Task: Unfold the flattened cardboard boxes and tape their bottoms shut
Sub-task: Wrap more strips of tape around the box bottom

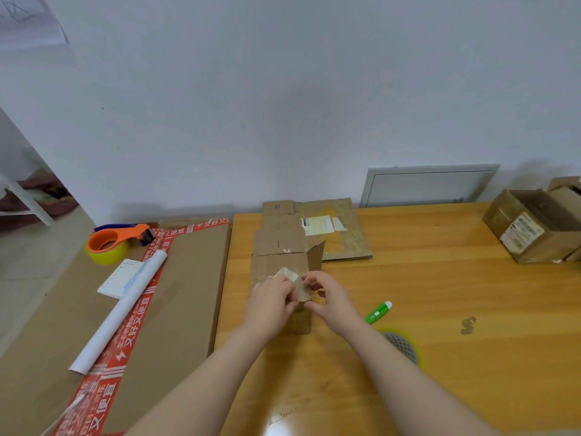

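the small box sits on the wooden tabletop, and everything else is placed from it. it is only partly opened: one flap lies flat on its far side, another stands up at its right corner, and its upper face carries a pale scrap of old tape. no fresh tape shows on it.

the left grip is curled over the box's near top edge, fingers pressed on the cardboard just beside the scrap. the right grip pinches the same edge from the right between thumb and forefinger. whether they hold a flap or the loose tape i cannot tell.

just behind the box, touching its far flap, lies a flattened cardboard with a white label, not yet unfolded. well to the right stands an open brown box, already erected; its bottom is hidden, so whether it is taped cannot be said.

just right of the box lies a green cutter, and nearer the person a tape roll partly under the right forearm. well to the left, an orange tape dispenser rests on a large carton.

my judgement: the task is early. this box needs squaring up, its bottom flaps folding in and taping, and the flat piece behind has it all to come.
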